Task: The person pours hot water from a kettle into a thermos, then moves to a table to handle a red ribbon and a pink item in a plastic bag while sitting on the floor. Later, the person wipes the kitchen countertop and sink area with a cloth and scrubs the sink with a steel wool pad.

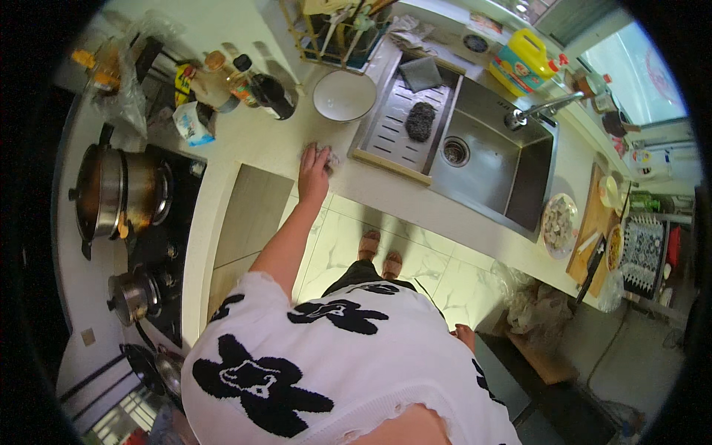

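My left hand [315, 167] rests on the pale countertop [272, 144], pressing a crumpled light cloth [333, 159] under its fingers. Just beyond it stands a white bowl [345, 95] with a dark rim. To the right of the cloth lies the edge of the steel sink [484, 156], with a slotted drain tray [392, 125] set into its left part. A dark scouring pad [420, 121] and a grey folded cloth [420, 74] lie on the tray. My right hand [463, 335] hangs low beside my body, partly hidden by the shirt; its fingers are unclear.
Bottles of dark sauce [271, 94] stand at the back left. A large steamer pot [111, 192] and a small pot [130, 295] sit on the stove. Right of the sink are a plate of pale chunks [559, 225] and a cutting board [584, 239] with a knife [591, 267].
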The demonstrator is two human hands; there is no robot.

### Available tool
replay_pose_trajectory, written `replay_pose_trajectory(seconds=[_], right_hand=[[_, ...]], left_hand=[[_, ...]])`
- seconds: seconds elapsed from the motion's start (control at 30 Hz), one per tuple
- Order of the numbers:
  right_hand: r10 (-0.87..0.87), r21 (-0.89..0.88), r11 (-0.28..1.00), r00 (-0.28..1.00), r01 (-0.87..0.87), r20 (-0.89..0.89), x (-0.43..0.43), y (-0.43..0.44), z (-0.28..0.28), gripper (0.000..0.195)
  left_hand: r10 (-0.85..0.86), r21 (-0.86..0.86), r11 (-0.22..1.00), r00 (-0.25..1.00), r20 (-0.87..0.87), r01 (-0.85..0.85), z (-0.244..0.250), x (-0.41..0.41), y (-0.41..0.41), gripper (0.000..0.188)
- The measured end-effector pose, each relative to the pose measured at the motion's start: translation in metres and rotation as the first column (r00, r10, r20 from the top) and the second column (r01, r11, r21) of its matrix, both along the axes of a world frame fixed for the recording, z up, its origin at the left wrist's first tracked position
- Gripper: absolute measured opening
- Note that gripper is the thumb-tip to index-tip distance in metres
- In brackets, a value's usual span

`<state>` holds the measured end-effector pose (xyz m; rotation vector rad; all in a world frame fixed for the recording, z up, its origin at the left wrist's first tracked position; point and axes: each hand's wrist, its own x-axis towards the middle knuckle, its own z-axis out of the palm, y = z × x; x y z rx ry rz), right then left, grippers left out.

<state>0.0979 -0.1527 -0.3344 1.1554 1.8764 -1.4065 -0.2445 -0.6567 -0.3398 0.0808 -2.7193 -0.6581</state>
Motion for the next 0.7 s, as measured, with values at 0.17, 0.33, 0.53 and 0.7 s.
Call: replay_pose_trajectory(seconds=[0.17,0.33,0.53,0.7], right_hand=[[-0.064,-0.023,0.998,0.998,0.064,-0.027,-0.031,-0.02,-0.011,0.029],[-0.041,0.033,0.998,0.996,0.044,-0.082,-0.055,-0.041,0.004,0.031],[0.143,0.105,0.986,0.98,-0.128,-0.142,-0.052,-0.039,-0.014,0.029],[0.28,0.209,0.947,0.947,-0.245,-0.159,-0.076,-0.046,0.002,0.026]], left_hand=[[-0.01,0.033,0.999,0.999,0.045,0.008,0.007,0.007,0.003,0.05],[-0.032,0.075,0.997,0.999,0.039,0.029,0.003,0.003,-0.002,0.05],[-0.031,0.087,0.996,1.0,-0.001,0.031,0.006,0.002,0.003,0.048],[-0.023,0.112,0.993,0.999,-0.025,0.025,0.005,0.003,0.004,0.049]])
